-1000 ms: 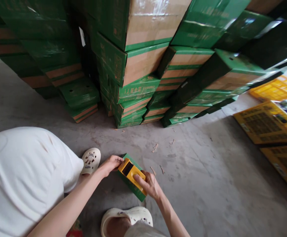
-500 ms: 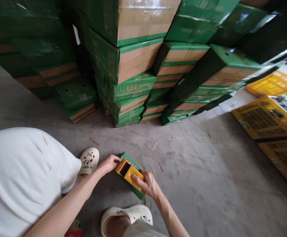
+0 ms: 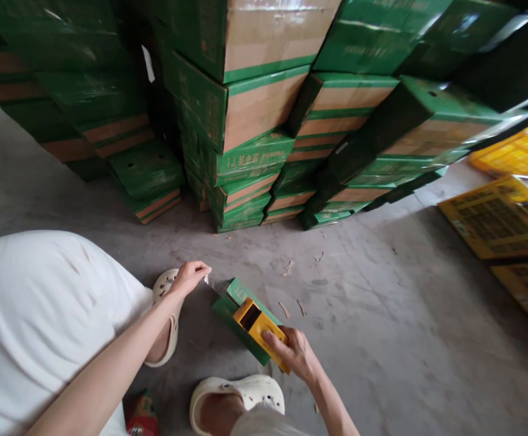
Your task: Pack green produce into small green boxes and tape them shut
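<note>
My left hand (image 3: pixel 192 277) is pinched closed on the end of a thin clear strip (image 3: pixel 206 279), held off to the left of a green carton (image 3: pixel 255 307). The strip seems to run towards the carton's near left corner, but its middle is hard to see. In my right hand (image 3: pixel 292 350) is a yellow box-shaped device (image 3: pixel 260 330) with a dark rectangular opening, my thumb lying on its top face. The device is over the carton's right part and hides some of it. Pale lettering shows on the carton's upper edge.
Stacks of green and brown cartons (image 3: pixel 264 109) rise ahead. Yellow crates (image 3: pixel 495 212) stand at the right. Paper scraps (image 3: pixel 287 267) lie on the concrete floor (image 3: pixel 382 339). My white clogs (image 3: pixel 241 390) flank the carton, and a red and green package (image 3: pixel 141 415) sits at bottom left.
My left hand has drawn away from the carton, up and left, with the clear strip now visible in its fingers. My right hand and the yellow device have shifted down and right.
</note>
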### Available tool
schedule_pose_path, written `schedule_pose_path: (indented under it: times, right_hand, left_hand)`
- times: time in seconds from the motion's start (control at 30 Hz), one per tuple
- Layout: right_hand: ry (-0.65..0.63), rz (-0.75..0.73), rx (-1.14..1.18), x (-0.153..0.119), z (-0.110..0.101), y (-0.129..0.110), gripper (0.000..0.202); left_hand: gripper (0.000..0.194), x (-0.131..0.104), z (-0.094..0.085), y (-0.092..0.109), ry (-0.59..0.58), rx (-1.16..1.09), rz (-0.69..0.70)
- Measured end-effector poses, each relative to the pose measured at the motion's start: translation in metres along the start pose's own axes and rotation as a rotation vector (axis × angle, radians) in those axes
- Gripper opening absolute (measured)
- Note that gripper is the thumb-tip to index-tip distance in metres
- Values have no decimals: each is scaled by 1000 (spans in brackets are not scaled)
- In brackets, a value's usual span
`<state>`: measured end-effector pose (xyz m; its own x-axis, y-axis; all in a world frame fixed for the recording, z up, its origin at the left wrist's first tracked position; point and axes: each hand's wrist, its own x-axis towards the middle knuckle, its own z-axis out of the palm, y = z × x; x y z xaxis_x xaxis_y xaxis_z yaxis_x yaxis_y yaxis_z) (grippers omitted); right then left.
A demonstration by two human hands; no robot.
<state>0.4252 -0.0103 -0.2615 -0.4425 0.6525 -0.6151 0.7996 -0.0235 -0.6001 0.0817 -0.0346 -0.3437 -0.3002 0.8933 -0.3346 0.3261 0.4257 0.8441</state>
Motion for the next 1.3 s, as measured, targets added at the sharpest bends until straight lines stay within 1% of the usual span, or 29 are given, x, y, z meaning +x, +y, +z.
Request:
schedule_pose_path:
  times: [0.1,0.37,0.5,0.7,0.83,0.93,1.03,1.3]
  right_hand:
    - [20,23,-38,-2,1,6,67]
    - [45,50,-95,12,5,-11,70]
    - [45,48,-113,11,5,-12,69]
    - [84,26,-87,3,10,-1,68]
    - [89,31,-90,4,11,0,68]
    - [84,28,-95,6,10,-4,68]
    - [75,35,-102,6,9,-8,66]
    - [61,48,-98,8,8,-12,65]
  left_hand:
    - [31,6,-9,-8,51,27,11]
    - [30,2,-5,-22,118,59,60]
    - [33,1,-4,-28,123,61,75]
    - [35,2,-2,-31,99,23,113]
    - [36,6,1,-38,95,7,112]
    - [36,8,6,-48,91,-1,100]
    - [37,11,15,-57,85,-15,76]
    - [34,13,49,-80,43,-77,-13]
